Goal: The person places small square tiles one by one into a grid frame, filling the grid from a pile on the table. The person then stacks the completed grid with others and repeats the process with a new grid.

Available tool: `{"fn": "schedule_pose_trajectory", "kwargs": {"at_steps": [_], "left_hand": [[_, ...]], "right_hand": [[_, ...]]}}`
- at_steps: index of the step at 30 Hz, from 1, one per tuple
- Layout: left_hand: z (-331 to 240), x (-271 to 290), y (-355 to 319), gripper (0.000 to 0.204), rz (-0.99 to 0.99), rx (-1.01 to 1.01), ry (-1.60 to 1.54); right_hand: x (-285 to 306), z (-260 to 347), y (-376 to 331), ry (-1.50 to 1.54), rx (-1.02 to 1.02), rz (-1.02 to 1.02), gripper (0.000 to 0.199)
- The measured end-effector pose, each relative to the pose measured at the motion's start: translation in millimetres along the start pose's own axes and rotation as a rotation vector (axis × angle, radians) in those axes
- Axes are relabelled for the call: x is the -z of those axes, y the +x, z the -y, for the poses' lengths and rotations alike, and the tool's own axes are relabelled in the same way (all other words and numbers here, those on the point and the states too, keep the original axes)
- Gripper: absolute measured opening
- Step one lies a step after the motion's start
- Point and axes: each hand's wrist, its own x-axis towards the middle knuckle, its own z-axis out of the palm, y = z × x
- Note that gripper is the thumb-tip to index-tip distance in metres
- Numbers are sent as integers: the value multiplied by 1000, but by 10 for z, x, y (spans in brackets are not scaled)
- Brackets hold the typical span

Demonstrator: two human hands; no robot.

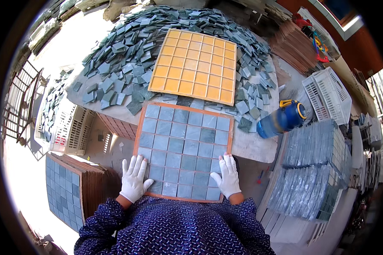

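Note:
An orange-rimmed square tray (138, 130) filled with a grid of grey-blue mosaic tiles (184, 146) lies on the table's near edge. My left hand (134, 178), in a white glove, rests flat on the tray's near left corner, fingers spread. My right hand (228, 175), also gloved, lies flat on the near right part of the tiles. Neither hand holds anything. Behind it sits an empty yellow grid mould (194, 66), tilted a little, on a heap of loose grey-green tiles (123, 55).
A blue bottle with a yellow cap (281, 119) lies at the table's right. Stacks of finished tile sheets (312, 170) stand right of me, another stack (68, 187) to my left. White plastic crates (327, 95) sit at right and at left (72, 127).

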Motion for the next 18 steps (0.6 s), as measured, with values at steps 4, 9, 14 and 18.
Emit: {"fn": "schedule_pose_trajectory", "kwargs": {"at_steps": [4,9,14,18], "left_hand": [[-538,-227,-122,79,5,-241,-203],[-313,-78,-5,82,41,-327,-141],[-534,-83,275,82,64,-456,-159],[-593,-38,284,82,85,-463,-142]], "right_hand": [[235,-114,-568,56,-188,-105,77],[-91,224,-646,317,-420,-192,82],[-122,-63,-687,668,-517,-59,87],[224,18,-646,776,-499,194,88]]}}
